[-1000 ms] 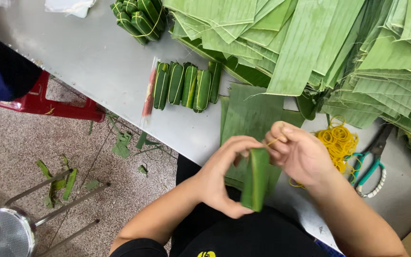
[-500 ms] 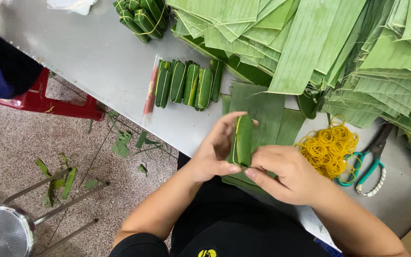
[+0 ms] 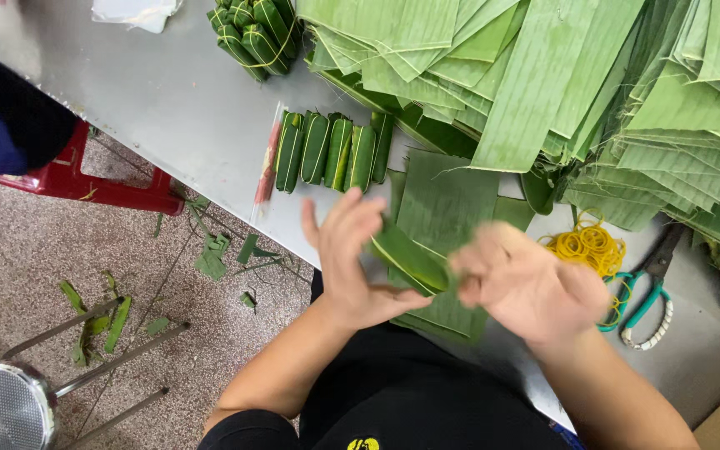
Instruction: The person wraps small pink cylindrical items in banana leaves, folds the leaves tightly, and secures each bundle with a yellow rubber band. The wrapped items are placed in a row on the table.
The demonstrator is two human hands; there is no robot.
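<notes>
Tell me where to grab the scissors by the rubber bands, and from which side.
Take the scissors by the teal handle loops, coming from the near table edge. The loops face that edge and lie bare on the grey table. The blades point away under the leaf stacks, and the yellow rubber bands crowd the left.

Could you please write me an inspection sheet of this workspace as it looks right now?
Surface: grey table, mostly covered on its far side.
Job's things: a rolled leaf parcel between both hands; flat leaf sheets beneath.
Clutter: stacked cut leaves; row of wrapped parcels; tied bundle of parcels; yellow rubber bands; teal-handled scissors; white plastic.
Grippers: left hand fingers spread, touching the parcel; right hand blurred, at its other end.
Cables: nothing seen.
Surroundings: speckled floor with leaf scraps; red stool; toppled metal stool.
</notes>
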